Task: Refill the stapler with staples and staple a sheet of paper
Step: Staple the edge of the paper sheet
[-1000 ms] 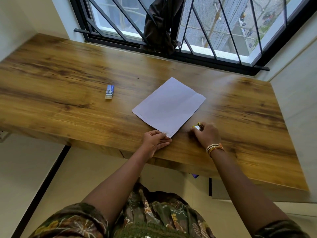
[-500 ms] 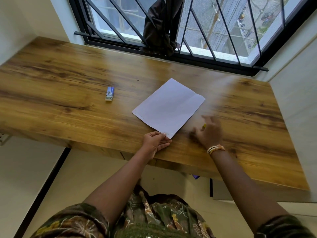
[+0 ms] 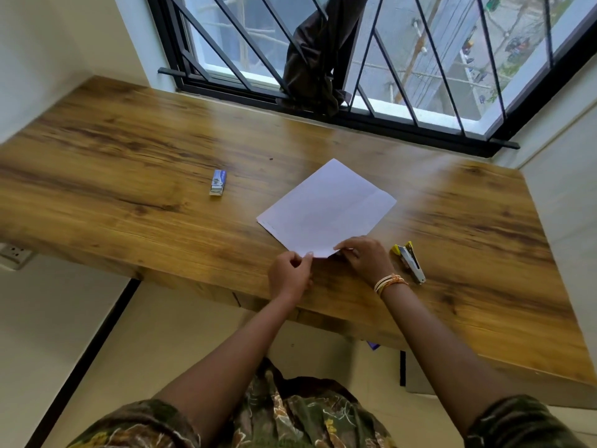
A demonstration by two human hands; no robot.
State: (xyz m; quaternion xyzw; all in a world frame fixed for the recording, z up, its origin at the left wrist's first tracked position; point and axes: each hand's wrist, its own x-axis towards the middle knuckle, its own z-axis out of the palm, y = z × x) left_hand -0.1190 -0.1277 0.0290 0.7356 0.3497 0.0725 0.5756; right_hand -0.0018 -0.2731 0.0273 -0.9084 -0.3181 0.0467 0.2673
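A white sheet of paper (image 3: 326, 208) lies slanted on the wooden desk (image 3: 129, 176). My left hand (image 3: 289, 274) pinches its near corner from the left. My right hand (image 3: 365, 258) pinches the same corner from the right. A small yellow and silver stapler (image 3: 409, 259) lies on the desk just right of my right hand, not touched. A blue box of staples (image 3: 218, 182) lies apart, to the left of the paper.
A barred window (image 3: 420, 59) runs along the desk's far edge, with a dark cloth (image 3: 315, 59) hanging on the bars. White walls close in on both sides. A wall socket (image 3: 14, 252) sits below the desk at the left.
My right hand has let go of the stapler, left it on the desk and moved left to the paper's near corner. My left hand stays at that corner.
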